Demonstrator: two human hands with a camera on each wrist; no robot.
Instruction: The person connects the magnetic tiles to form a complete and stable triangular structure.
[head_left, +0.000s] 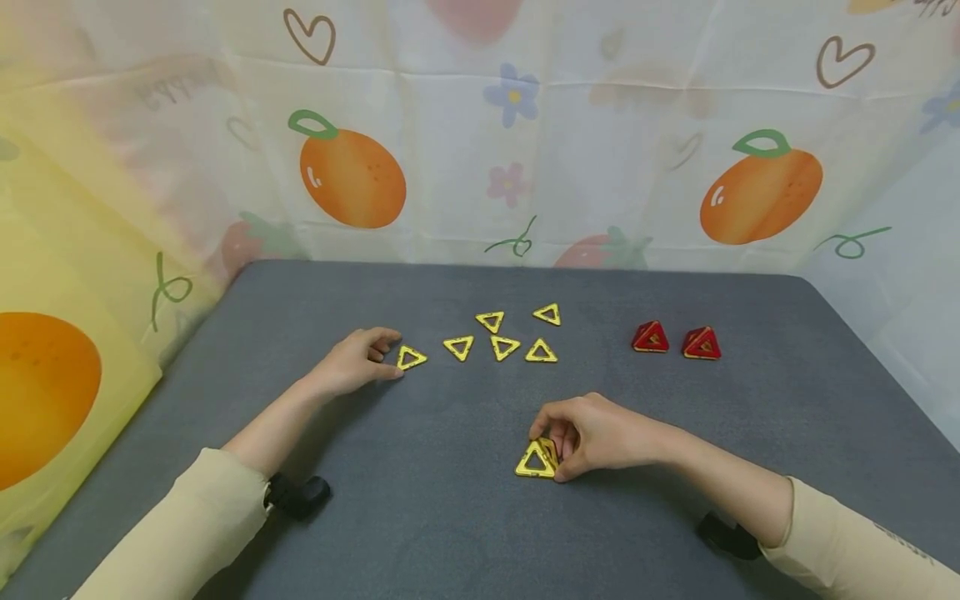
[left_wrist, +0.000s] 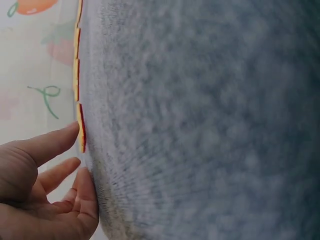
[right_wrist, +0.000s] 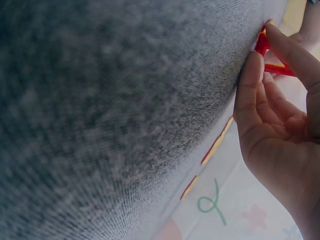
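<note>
In the head view my right hand (head_left: 596,437) grips a small structure of yellow triangular magnetic tiles (head_left: 536,460) standing on the table, thumb at its lower right corner. The right wrist view shows a red side of a tile (right_wrist: 278,69) between the fingers; part of the structure is hidden. My left hand (head_left: 360,362) is at the left end of the row, with thumb and fingers spread beside a flat yellow triangular tile (head_left: 411,357). Its thumb appears to touch that tile's edge (left_wrist: 82,131) in the left wrist view.
Several more yellow triangular tiles (head_left: 505,347) lie flat across the middle of the grey table (head_left: 450,533). Two red pyramids (head_left: 649,337) stand farther right. A printed curtain (head_left: 450,150) hangs behind the table's back edge.
</note>
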